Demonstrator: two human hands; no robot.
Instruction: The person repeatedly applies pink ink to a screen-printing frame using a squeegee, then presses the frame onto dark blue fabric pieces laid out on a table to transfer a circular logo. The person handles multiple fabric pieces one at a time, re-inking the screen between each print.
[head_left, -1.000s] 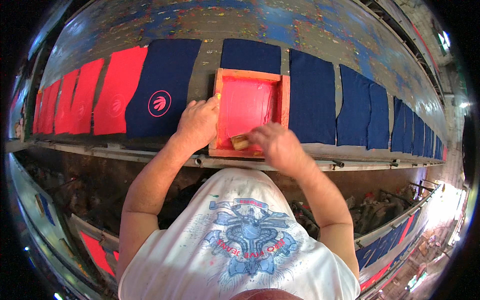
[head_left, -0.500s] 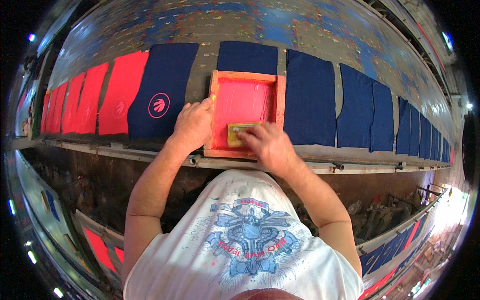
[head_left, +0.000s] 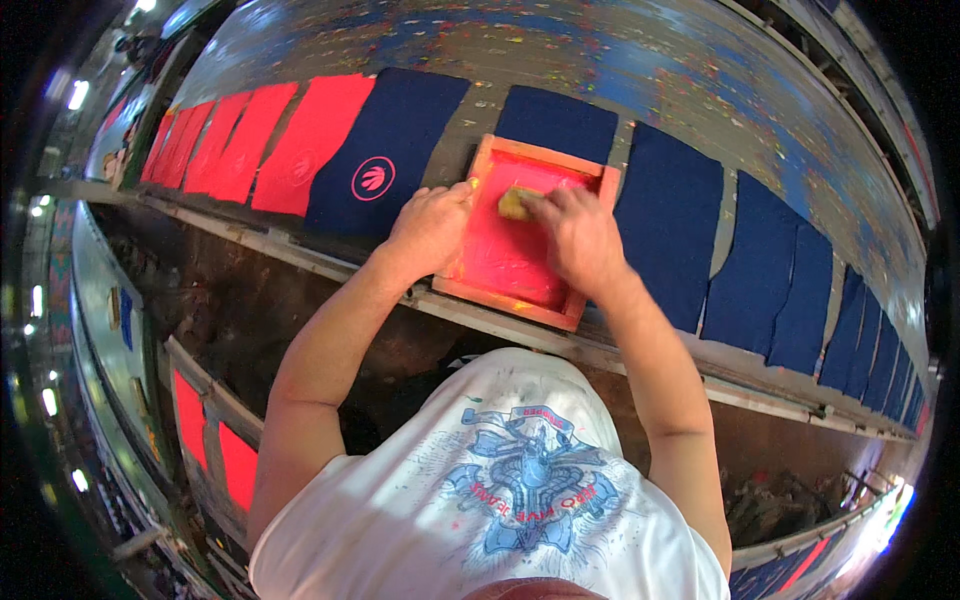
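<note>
A wooden-framed printing screen (head_left: pixel 510 308) lies flat on a navy fabric piece (head_left: pixel 560 122), whose far end shows beyond it. Wet red ink (head_left: pixel 505 250) covers the mesh inside. My left hand (head_left: pixel 432 225) is closed round the frame's left side. Inside the frame, toward its far end, my right hand (head_left: pixel 583 235) grips a yellowish squeegee (head_left: pixel 515 204) against the inked mesh; some of those fingers are blurred. Just left of the screen lies another navy piece (head_left: pixel 400 130) bearing a round red emblem.
Red fabric pieces (head_left: pixel 320 130) line the long table at left, and several navy pieces (head_left: pixel 672 220) continue at right. A metal rail (head_left: pixel 270 245) runs along the table's near edge. Behind me at lower left, another table holds red pieces (head_left: pixel 237 465).
My right hand has moved the squeegee from the screen's near end toward its far end. My left hand stays on the frame. The whole view has tilted and shifted.
</note>
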